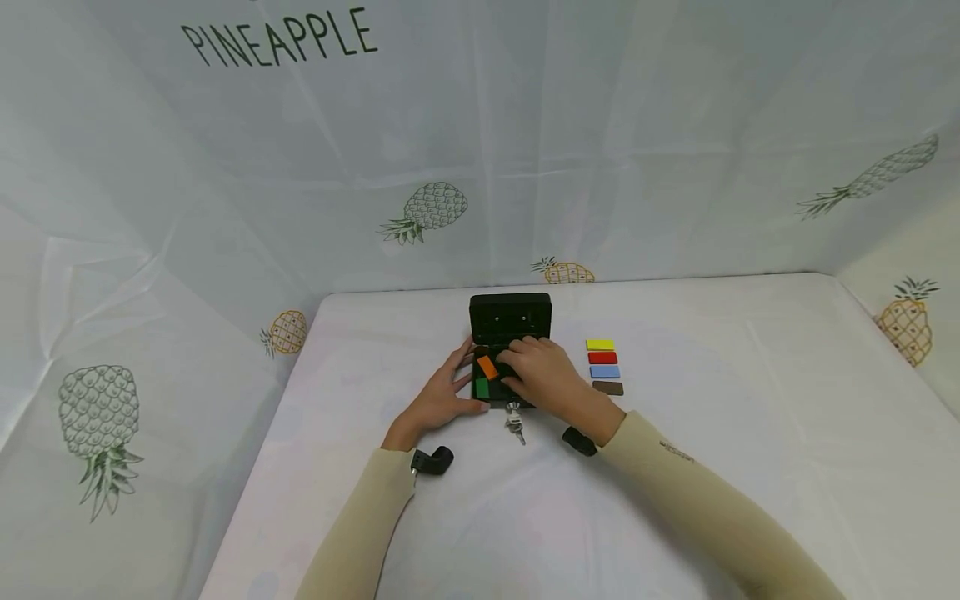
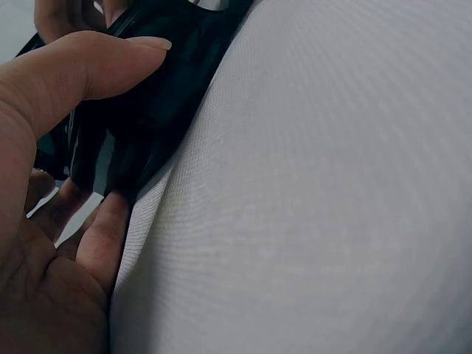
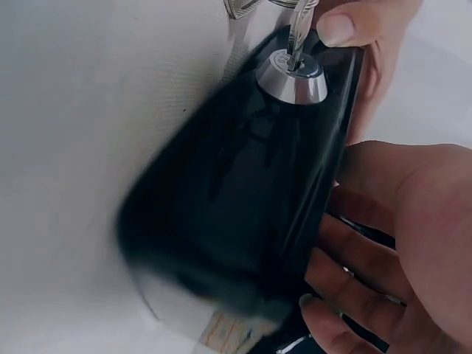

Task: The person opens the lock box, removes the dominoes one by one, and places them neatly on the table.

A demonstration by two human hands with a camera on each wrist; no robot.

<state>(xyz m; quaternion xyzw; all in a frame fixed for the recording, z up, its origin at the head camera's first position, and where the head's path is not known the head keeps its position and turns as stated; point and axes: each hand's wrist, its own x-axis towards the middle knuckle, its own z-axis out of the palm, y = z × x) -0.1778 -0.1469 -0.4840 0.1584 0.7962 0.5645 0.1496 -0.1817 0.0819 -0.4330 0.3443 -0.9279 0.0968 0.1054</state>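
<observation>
A small black cash box (image 1: 512, 310) stands on the white cloth with its lid raised. My left hand (image 1: 441, 397) grips its left end, thumb on the front wall and fingers along the side. An orange tile (image 1: 487, 367) lies tilted inside, near a green tile (image 1: 482, 388). From the right, my right hand (image 1: 546, 375) reaches over the rim, fingers bent down into the box. The box hides its fingertips, so I cannot tell what they hold. A silver lock (image 3: 291, 82) on the front wall has a key in it, and more keys (image 1: 515, 425) hang below.
Right of the box, a yellow tile (image 1: 600, 344), a red tile (image 1: 602, 357), a blue tile (image 1: 604, 372) and a brown tile (image 1: 607, 387) lie in a column. A black wrist camera (image 1: 432, 461) hangs under the left wrist, another (image 1: 579, 442) under the right. Pineapple-printed cloth (image 1: 435, 206) rises behind the table.
</observation>
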